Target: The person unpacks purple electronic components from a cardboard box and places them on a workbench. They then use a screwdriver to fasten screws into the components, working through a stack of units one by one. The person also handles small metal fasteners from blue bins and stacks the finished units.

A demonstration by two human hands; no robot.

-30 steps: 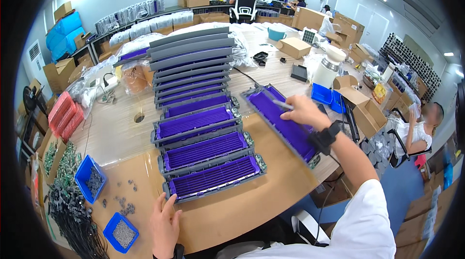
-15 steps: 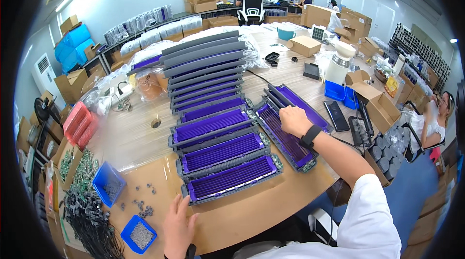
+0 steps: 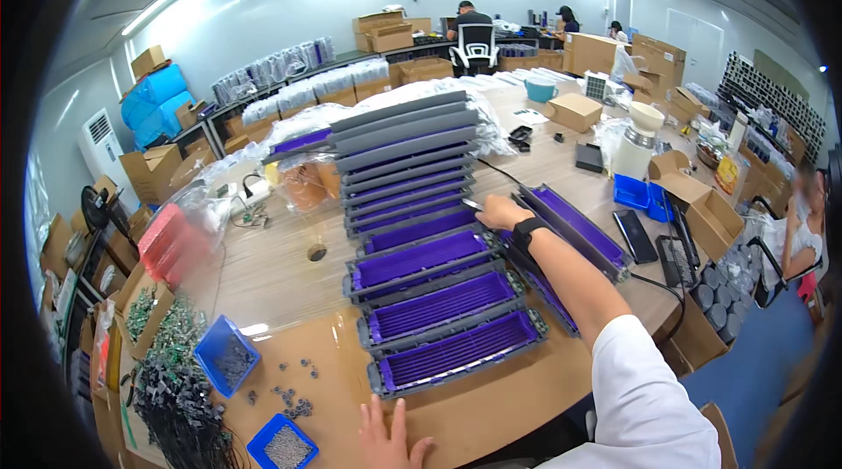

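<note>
So this bench has a whole row of purple-and-grey panels (image 3: 438, 304) running straight away from the person's spot, spaced out at the near end and packed tight at the far end, where mostly grey edges show. The right hand (image 3: 502, 213) is over the right end of the row, partway back, fingers curled together and clamped on a slim piece (image 3: 473, 204) with a pale end. Fair warning: the fingers cover most of it, so I can't really say what it is.

The left hand (image 3: 393, 438) is down by the nearest panel (image 3: 460, 352), just off its near left corner, fingers spread and nothing in them. It's over the brown sheet (image 3: 500, 394) covering the front of the table.

Two more panels sit off to the right at an angle: one slanted panel (image 3: 574, 228) in plain sight, plus a half-hidden panel (image 3: 551, 294) under the right forearm. A dark phone (image 3: 635, 237) lies just beyond them.

Over on the left there are two blue bins, an upper bin (image 3: 216, 335) and a lower bin (image 3: 279, 422), with loose grey bits (image 3: 294, 402) scattered between, next to a heap of black cables (image 3: 180, 403).
</note>
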